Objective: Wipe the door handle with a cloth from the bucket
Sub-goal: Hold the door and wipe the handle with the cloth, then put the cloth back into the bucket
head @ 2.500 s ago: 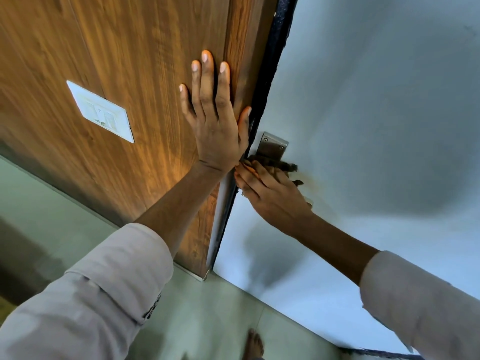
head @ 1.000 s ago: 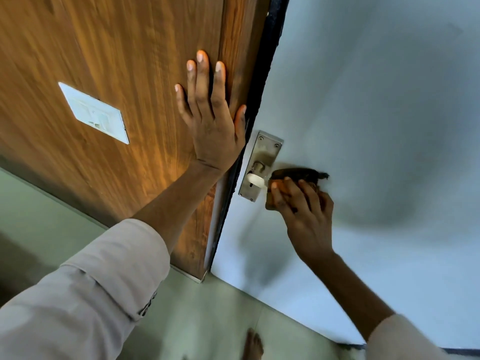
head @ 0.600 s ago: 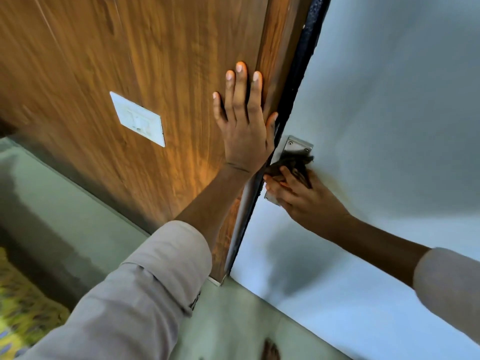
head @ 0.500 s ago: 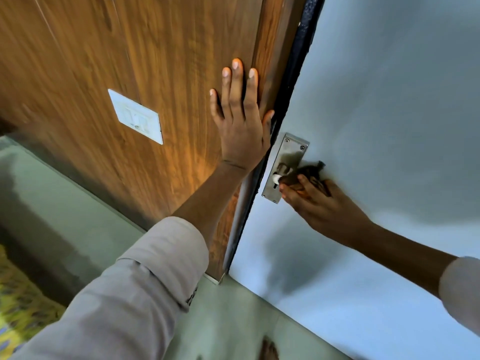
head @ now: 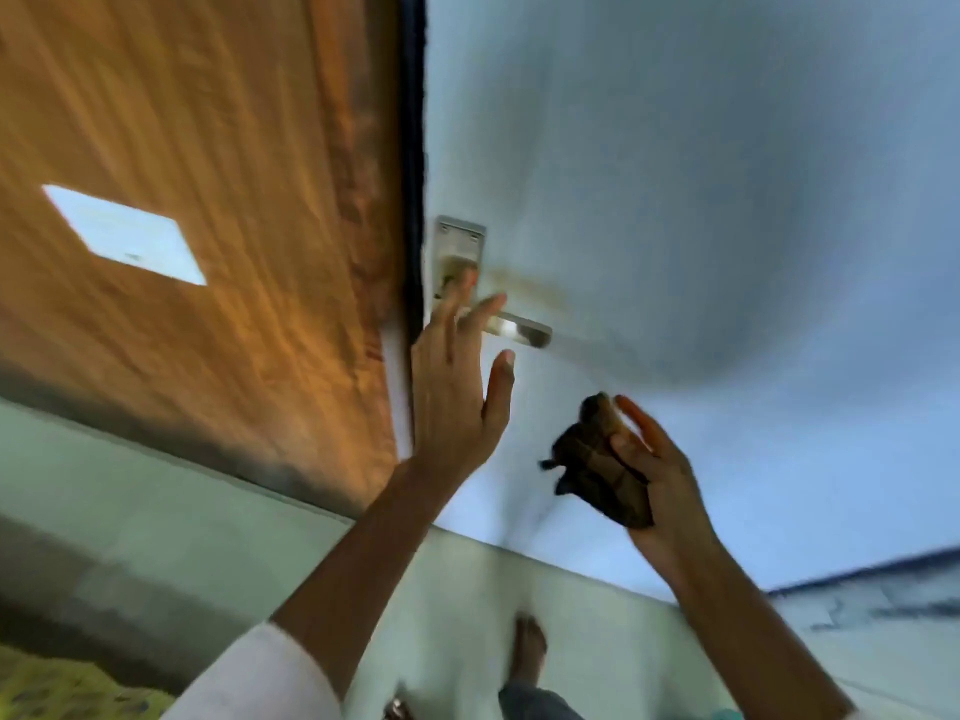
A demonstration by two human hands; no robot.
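A metal lever door handle (head: 522, 328) on a steel backplate (head: 460, 246) sits on the pale blue door (head: 701, 200). My left hand (head: 457, 392) is open, fingers spread, in front of the inner end of the handle and the door's edge. My right hand (head: 657, 475) is below and right of the handle, off the door, and holds a crumpled dark brown cloth (head: 597, 465). The bucket is out of view. The frame is blurred by motion.
A wooden panel (head: 208, 200) with a white switch plate (head: 124, 233) fills the left side, with a black door frame edge (head: 413, 148) beside it. Below lie a pale green floor (head: 208, 537) and my bare foot (head: 527, 652). A patterned mat (head: 47, 688) shows at the bottom left.
My right hand has pulled the cloth off the handle, down and to the right. My left hand has left the wooden panel and moved right, in front of the handle. The handle now shows bare.
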